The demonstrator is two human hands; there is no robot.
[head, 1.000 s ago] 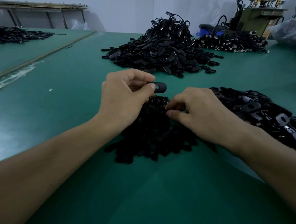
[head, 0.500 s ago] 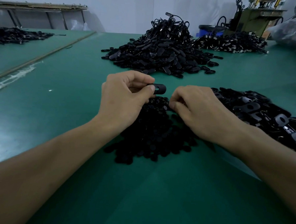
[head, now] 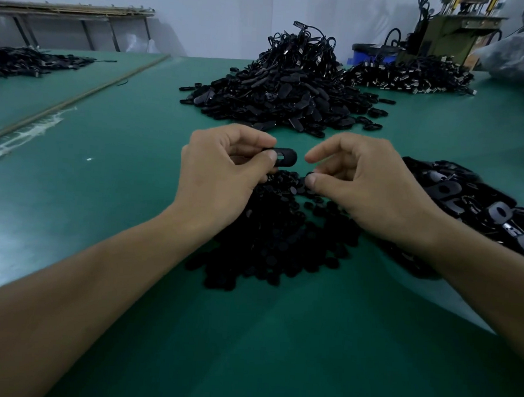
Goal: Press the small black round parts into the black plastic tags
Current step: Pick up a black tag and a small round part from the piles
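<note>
My left hand (head: 222, 178) pinches a black plastic tag (head: 285, 156) between thumb and fingers, its free end pointing right. My right hand (head: 364, 185) hovers just right of it, thumb and a finger pinching a small black round part (head: 310, 176); the index finger points toward the tag's end. Under both hands lies a heap of small black round parts (head: 276, 241) on the green table. A pile of loose black tags (head: 467, 203) lies to the right, partly hidden by my right wrist.
A tall mound of black tags with cords (head: 284, 87) stands behind my hands. Another pile (head: 410, 75) lies at the back right beside a blue bin (head: 373, 54) and a machine (head: 451, 32). Far left, more black parts (head: 31, 61) lie beyond a table seam (head: 78, 97).
My right hand has lifted off the heap of round parts with one part pinched and come up beside the tag. My left hand has barely moved.
</note>
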